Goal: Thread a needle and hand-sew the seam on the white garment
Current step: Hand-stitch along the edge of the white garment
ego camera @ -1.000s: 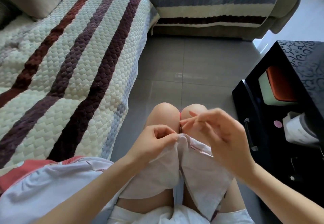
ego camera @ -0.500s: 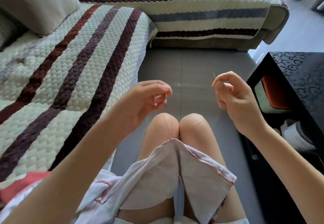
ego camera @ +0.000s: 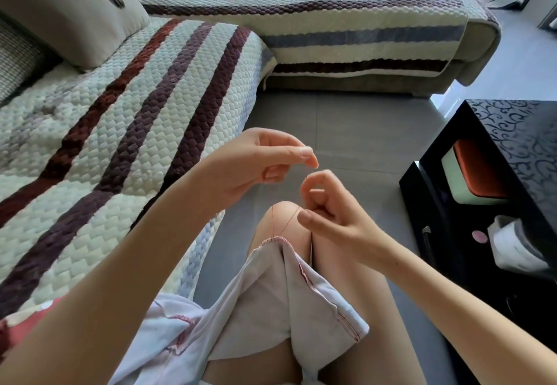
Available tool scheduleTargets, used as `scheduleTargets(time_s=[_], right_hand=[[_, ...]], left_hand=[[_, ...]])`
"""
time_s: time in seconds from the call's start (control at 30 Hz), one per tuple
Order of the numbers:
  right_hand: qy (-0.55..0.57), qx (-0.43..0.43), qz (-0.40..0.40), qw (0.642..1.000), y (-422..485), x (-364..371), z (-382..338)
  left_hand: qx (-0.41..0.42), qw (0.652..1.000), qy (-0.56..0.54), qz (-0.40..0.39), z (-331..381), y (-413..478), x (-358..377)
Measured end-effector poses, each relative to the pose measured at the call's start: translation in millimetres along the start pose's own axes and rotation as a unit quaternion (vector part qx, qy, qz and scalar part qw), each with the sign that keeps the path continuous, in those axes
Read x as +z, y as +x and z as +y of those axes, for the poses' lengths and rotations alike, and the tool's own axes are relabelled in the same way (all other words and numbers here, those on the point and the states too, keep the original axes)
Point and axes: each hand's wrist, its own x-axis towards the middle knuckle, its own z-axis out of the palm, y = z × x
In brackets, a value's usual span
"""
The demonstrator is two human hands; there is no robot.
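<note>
white garment (ego camera: pixel 265 303), red thread (ego camera: pixel 272 222), striped sofa cover (ego camera: pixel 120 131)

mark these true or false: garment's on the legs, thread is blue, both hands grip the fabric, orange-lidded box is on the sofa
The white garment is draped over the person's legs. True.

The thread is blue. False: red thread rises from the seam toward the hands.

Both hands grip the fabric. False: the left hand and right hand are held above it, fingers curled.

The orange-lidded box is on the sofa. False: it sits inside the black cabinet on the right.
</note>
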Motion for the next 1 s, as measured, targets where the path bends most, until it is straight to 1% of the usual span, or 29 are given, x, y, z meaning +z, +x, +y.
scheduleTargets(time_s=[0.07, 0.13, 0.2, 0.27, 0.33, 0.47, 0.57, 0.7, 0.77, 0.83, 0.9, 0.93, 0.97, 1.0], right_hand=[[0.056, -0.027, 0.014, 0.998, 1.2, -0.9, -7.0], [0.097, -0.047, 0.048, 0.993, 5.0, -2.3, -14.0], [0.114, -0.061, 0.096, 0.987, 9.7, -6.8, -18.8], [0.126, -0.064, 0.128, 0.982, 12.9, -14.2, -22.4], [0.115, -0.063, 0.149, 0.98, 15.3, -23.3, -24.1], [0.08, -0.057, 0.175, 0.98, 19.8, -36.2, -23.0], [0.103, -0.022, 0.199, 0.974, 22.6, -41.0, -22.2], [0.129, 0.015, 0.271, 0.954, 27.6, -52.6, -19.0], [0.183, 0.044, 0.303, 0.934, 30.4, -66.1, -13.1], [0.268, 0.086, 0.324, 0.903, 35.1, -86.6, -4.1], [0.345, 0.136, 0.36, 0.856, 43.5, -110.5, 12.4], [0.368, 0.166, 0.393, 0.826, 48.9, -123.1, 24.0], [0.353, 0.192, 0.441, 0.803, 53.9, -134.3, 36.5], [0.279, 0.212, 0.495, 0.795, 56.9, -143.9, 50.5]], left_hand=[[-0.01, 1.0, -0.016, 0.011, -6.2, 3.5, -5.4], [-0.021, 0.999, -0.021, 0.019, -14.4, 6.4, -9.9], [-0.038, 0.998, 0.003, 0.043, -26.1, 8.1, -12.2], [-0.065, 0.996, 0.032, 0.059, -40.2, 5.7, -11.5], [-0.102, 0.992, 0.059, 0.046, -58.9, -0.6, -9.7], [-0.146, 0.983, 0.111, -0.021, -92.3, -19.1, -0.6], [-0.146, 0.984, 0.085, -0.05, -105.0, -27.4, 10.0], [-0.137, 0.99, 0.011, -0.025, -110.0, -30.5, 14.6], [-0.136, 0.99, -0.024, -0.01, -110.9, -32.1, 15.2], [-0.138, 0.99, -0.039, 0.003, -112.2, -34.3, 15.7], [-0.141, 0.989, -0.044, 0.009, -114.1, -37.0, 15.1], [-0.144, 0.989, -0.043, 0.011, -115.0, -38.4, 14.2], [-0.146, 0.988, -0.041, 0.013, -114.6, -40.1, 13.6], [-0.147, 0.988, -0.04, 0.013, -114.2, -41.8, 13.2]])
